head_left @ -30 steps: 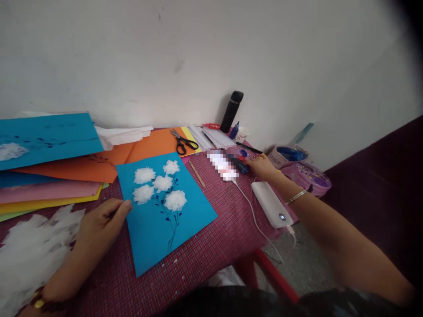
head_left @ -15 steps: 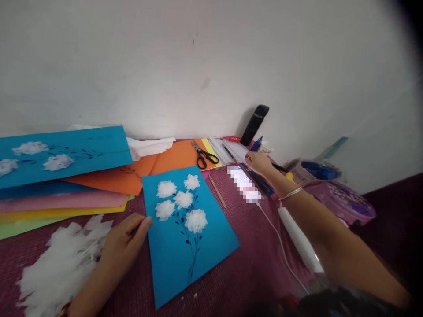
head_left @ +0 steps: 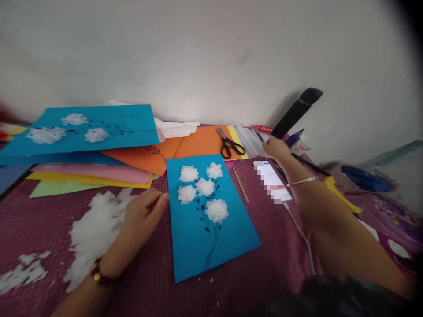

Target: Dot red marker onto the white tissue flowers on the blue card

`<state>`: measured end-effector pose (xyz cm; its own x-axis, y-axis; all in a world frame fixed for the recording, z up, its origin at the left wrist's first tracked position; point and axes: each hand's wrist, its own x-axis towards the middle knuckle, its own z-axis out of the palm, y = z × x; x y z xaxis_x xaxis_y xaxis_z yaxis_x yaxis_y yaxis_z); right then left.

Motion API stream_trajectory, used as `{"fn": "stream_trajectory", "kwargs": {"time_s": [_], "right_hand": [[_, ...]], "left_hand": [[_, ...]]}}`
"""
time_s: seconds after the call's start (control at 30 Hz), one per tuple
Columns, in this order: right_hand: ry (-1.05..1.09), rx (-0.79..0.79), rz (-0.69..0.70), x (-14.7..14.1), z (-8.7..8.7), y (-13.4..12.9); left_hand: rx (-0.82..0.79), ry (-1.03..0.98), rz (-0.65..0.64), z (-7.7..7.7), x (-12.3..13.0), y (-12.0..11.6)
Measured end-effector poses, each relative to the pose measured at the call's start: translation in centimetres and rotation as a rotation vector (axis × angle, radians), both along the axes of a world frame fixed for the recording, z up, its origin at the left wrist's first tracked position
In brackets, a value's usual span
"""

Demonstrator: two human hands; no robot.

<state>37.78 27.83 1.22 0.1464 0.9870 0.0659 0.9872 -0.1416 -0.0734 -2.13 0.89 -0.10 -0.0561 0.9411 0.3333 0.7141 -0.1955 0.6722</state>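
Observation:
A blue paper sheet (head_left: 185, 237) lies on the table, bearing several white tissue-paper flowers (head_left: 217, 211) above dark blue leaves and thin stems. My left hand (head_left: 145, 211) rests at the sheet's left edge, fingers curled and thumb tip beside the edge; nothing shows in it. Torn white tissue pieces (head_left: 90, 233) lie next to that wrist. At the back right, my right hand (head_left: 278, 150) is closed around the near end of a dark pencil (head_left: 259, 135), over some clear sleeves (head_left: 249, 141). The fingertips are partly hidden.
Scissors (head_left: 228, 143) lie on orange paper (head_left: 198, 143). A flat wooden stick (head_left: 241, 185) and a lit phone (head_left: 272, 180) on a white cable are nearby. Another flowered blue sheet (head_left: 128, 121) tops coloured papers at left. A black bottle (head_left: 294, 114) leans against the wall.
The view has turned right-to-left across the scene, so things sit further right in it. My right hand has moved left onto the pencil. My left hand stays by the sheet's edge.

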Motion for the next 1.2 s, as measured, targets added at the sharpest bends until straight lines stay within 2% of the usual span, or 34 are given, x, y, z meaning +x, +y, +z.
{"fn": "stream_trajectory", "kwargs": {"time_s": [0.13,0.2,0.23,0.4,0.5,0.63,0.77,0.9,1.1,1.2], "right_hand": [[0.208,0.065,0.074,-1.5,2.2,-3.9],[0.558,0.166,0.198,-2.9,2.7,-7.4],[0.625,0.169,0.251,-3.7,2.8,-9.5],[0.983,0.007,0.542,-7.2,2.8,-19.8],[1.089,-0.095,0.603,-8.8,2.6,-23.3],[1.145,-0.198,0.634,-10.8,1.7,-25.1],[1.171,-0.298,0.716,-12.3,0.8,-26.3],[1.221,-0.409,0.786,-12.0,0.7,-27.3],[1.398,-0.572,0.985,-10.0,1.2,-27.4],[1.534,-0.495,0.959,-10.7,0.5,-27.6]], "left_hand": [[0.063,-0.012,-0.011,0.3,0.2,-0.2],[0.100,-0.015,-0.019,0.3,0.3,-0.3],[0.116,-0.015,-0.024,0.3,0.3,-0.3],[0.165,-0.010,-0.082,0.0,0.8,-0.8],[0.159,-0.062,-0.111,-0.5,1.3,-1.1],[0.210,-0.056,-0.200,-0.9,2.1,-1.6],[0.272,0.195,-0.376,-0.4,2.7,-2.7],[0.280,0.429,-0.493,0.2,3.4,-4.1],[0.206,0.445,-0.532,0.8,4.5,-5.5],[0.168,0.404,-0.510,0.8,5.0,-5.8]]}}
